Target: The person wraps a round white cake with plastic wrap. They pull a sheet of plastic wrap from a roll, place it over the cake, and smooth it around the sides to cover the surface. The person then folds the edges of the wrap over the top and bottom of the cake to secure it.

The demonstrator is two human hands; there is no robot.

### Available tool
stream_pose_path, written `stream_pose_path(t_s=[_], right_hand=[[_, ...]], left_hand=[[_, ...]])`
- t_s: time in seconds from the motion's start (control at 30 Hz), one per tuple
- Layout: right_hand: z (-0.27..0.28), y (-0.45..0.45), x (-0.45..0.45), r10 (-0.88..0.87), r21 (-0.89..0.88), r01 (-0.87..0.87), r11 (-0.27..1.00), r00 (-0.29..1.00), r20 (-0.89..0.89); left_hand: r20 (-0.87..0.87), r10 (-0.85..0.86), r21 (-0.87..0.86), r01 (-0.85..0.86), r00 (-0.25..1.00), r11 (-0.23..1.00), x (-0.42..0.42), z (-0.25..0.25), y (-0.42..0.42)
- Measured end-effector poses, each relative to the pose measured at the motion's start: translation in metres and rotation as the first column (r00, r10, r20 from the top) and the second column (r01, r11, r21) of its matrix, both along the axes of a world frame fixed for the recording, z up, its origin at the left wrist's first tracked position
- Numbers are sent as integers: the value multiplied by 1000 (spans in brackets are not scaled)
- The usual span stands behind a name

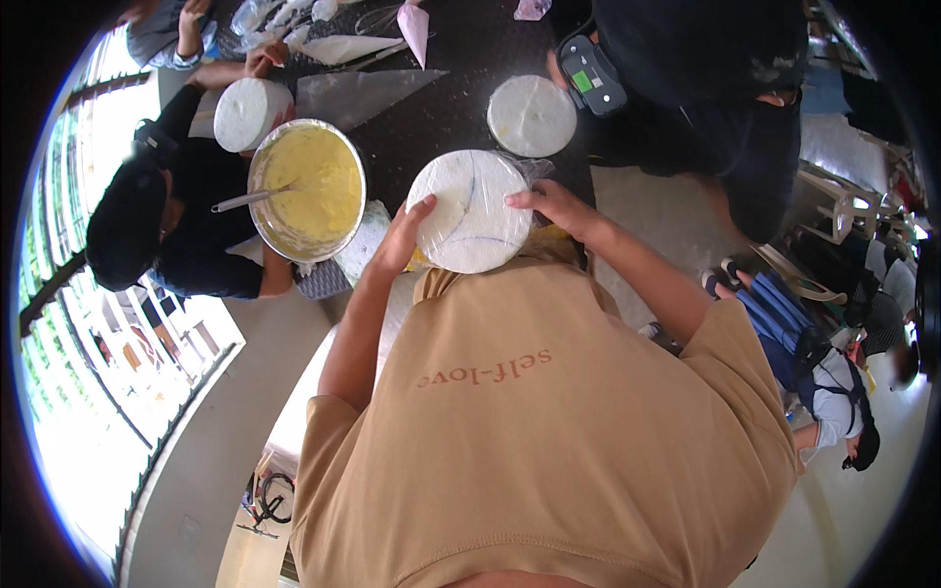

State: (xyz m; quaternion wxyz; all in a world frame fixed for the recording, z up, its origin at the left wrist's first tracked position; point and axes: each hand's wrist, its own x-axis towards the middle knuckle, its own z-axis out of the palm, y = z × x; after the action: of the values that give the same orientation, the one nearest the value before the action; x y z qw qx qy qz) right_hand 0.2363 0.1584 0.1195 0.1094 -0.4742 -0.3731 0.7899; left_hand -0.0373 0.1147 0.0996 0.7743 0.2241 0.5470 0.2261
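Observation:
Between both hands I hold a round white foam disc (470,213), likely a dummy cake, wrapped in clear plastic film. Blue curved lines run across its face. My left hand (403,234) grips its left edge, thumb on top. On the opposite edge my right hand (557,209) holds it the same way, with bunched film (535,170) beside the fingers. To the left of the disc stands a metal bowl (360,158) with yellow cream (316,184) inside. A whisk or similar utensil with a grey handle (246,200) rests in the cream, its head partly sunk.
A second wrapped foam disc (532,116) lies on the dark table (456,95); a co-worker in black stands beside it. Another foam cylinder (250,114) is near a person at left. Piping bags (415,33) and a clear plastic sheet (360,95) lie at the far side.

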Motion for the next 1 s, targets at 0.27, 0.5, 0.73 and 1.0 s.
stream_pose_path(t_s=[0.27, 0.5, 0.73, 1.0], right_hand=[[33, 7, -5, -16, -283, -9, 959, 996, -85], [15, -2, -5, -27, -389, -9, 921, 996, -88], [-9, 6, 32, 85, -137, -44, 990, 948, 307], [64, -39, 28, 17, 348, -85, 934, 981, 196]], left_hand=[[74, 91, -195, -75, 993, 978, 16, 78, 26], [220, 146, -366, -57, 964, 929, 10, 73, 30], [239, 114, -428, -1, 964, 904, 9, 59, 27], [150, 145, -467, -59, 978, 882, 6, 52, 16]])
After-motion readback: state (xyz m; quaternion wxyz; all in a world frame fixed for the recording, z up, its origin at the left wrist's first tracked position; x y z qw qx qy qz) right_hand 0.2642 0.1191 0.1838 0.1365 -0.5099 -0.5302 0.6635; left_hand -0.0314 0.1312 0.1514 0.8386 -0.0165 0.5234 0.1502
